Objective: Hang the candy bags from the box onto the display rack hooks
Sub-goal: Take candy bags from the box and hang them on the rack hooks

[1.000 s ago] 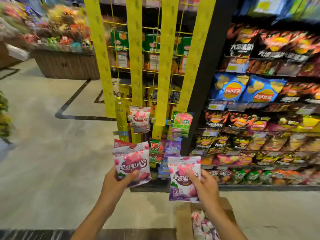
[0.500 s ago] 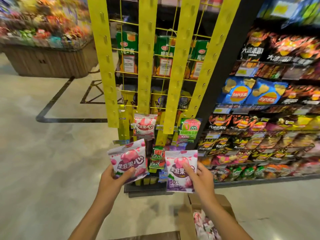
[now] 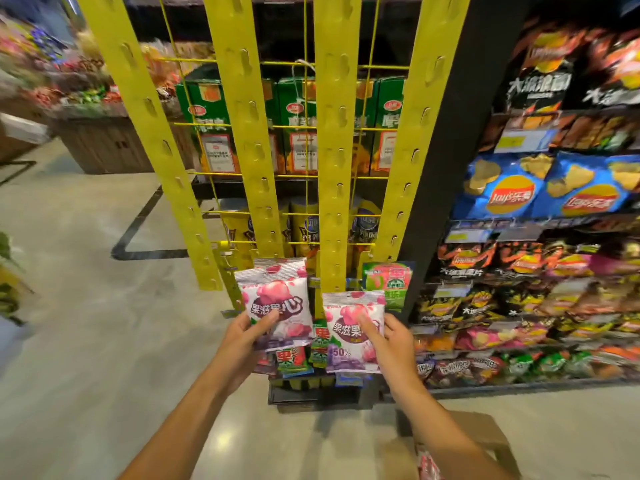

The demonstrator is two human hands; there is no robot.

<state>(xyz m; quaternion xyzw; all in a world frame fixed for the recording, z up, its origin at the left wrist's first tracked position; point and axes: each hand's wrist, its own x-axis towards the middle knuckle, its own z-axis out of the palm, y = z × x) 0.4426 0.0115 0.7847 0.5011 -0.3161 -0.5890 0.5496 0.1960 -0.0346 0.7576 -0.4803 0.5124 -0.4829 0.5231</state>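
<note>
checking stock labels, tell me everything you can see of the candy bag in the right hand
The candy bag is a small glossy plastic pouch, white at the top with a crimped upper edge, pink fruit art, a dark band of white Chinese characters across the middle, and a purple lower part printed "50%". It is held upright, front toward the camera, just before the lower end of the yellow display rack. The right hand pinches its right side, thumb on the front, partly covering the print.

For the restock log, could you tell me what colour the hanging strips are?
Bright yellow hanging strips, seen clearly in the head view.
</note>
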